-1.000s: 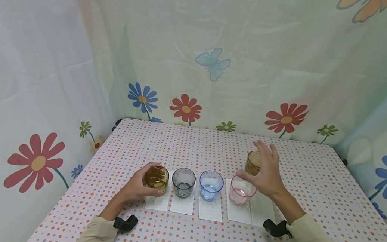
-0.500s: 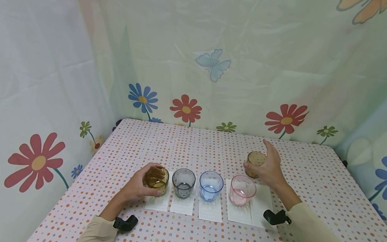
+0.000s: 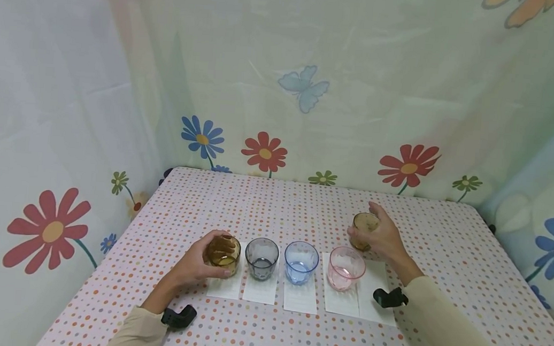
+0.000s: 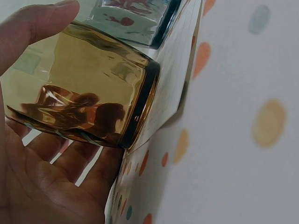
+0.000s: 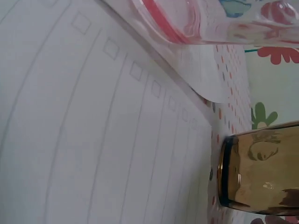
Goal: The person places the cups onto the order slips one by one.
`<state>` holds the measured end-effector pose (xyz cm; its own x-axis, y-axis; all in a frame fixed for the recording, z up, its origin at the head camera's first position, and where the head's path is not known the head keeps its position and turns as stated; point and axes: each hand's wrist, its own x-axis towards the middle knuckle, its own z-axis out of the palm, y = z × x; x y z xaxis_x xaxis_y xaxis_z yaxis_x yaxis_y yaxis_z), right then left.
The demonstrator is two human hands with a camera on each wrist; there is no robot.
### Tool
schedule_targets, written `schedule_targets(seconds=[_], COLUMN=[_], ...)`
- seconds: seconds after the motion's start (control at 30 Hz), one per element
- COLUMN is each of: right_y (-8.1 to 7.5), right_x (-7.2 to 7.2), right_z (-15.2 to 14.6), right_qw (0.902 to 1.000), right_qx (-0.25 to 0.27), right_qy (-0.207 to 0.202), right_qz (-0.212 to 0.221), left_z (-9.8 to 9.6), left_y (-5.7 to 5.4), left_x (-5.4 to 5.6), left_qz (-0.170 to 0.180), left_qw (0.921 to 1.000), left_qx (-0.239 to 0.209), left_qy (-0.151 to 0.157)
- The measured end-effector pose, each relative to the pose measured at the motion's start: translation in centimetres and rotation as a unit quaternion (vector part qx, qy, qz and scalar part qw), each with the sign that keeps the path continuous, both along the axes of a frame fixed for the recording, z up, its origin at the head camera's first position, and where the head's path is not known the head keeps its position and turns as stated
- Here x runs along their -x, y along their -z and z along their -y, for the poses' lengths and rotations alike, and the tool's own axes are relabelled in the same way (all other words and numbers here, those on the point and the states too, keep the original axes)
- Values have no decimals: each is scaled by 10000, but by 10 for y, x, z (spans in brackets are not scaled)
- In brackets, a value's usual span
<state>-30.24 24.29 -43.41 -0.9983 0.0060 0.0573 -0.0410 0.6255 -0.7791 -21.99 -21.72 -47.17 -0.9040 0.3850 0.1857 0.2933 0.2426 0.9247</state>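
Observation:
My left hand (image 3: 197, 263) holds an amber glass tumbler (image 3: 230, 258) at the left end of a row, thumb in front and fingers behind its wall. The left wrist view shows this tumbler (image 4: 98, 74) standing on paper. At the back right, my right hand (image 3: 389, 241) grips a second amber tumbler (image 3: 365, 222), with the thumb along its near left side. That tumbler (image 5: 261, 172) stands just beyond the paper's far edge in the right wrist view. Between the hands are a grey tumbler (image 3: 262, 266), a blue tumbler (image 3: 301, 266) and a pink-rimmed tumbler (image 3: 346, 269).
Paper sheets (image 3: 299, 303) lie under the row, and a lined sheet (image 3: 376, 284) with small boxes lies right of the pink tumbler. A dotted cloth (image 3: 246, 337) covers the table. A flowered curtain (image 3: 246, 58) hangs behind it.
My right hand has gone from reaching over the pink tumbler, fingers spread, to closing round the far amber tumbler. The left hand keeps its hold. The head view shifts slightly.

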Motion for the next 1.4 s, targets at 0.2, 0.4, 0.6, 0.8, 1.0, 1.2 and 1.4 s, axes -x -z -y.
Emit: schedule_targets(seconds=[0.2,0.4,0.6,0.8,1.0,1.2,1.4], right_y=[8,14,15,14,13,10,8], right_x=[0,2,0,0,2,4,1], right_z=[-2,3,6,8,8,4,4], right_qw=[9976,9923,9922,9937,9944,9950,9953], right_qx=[687,1215,1191,1051,970,933,816], right_qy=[-20,234,372,364,406,361,485], right_qz=[60,-11,-20,-108,-65,52,177], left_z=[0,2,2,2,3,1,0], left_y=[-2,-3,-3,-4,-4,-2,-1], left_x=[0,0,-1,-3,-2,-1,-1], left_qz=[-54,-80,-130,-123,-117,-165,-82], left_qw=[10000,9999,9998,9999,9999,9998,9999], left_qx=[19,-11,13,48,93,7,27], left_qy=[16,99,149,95,59,148,132])
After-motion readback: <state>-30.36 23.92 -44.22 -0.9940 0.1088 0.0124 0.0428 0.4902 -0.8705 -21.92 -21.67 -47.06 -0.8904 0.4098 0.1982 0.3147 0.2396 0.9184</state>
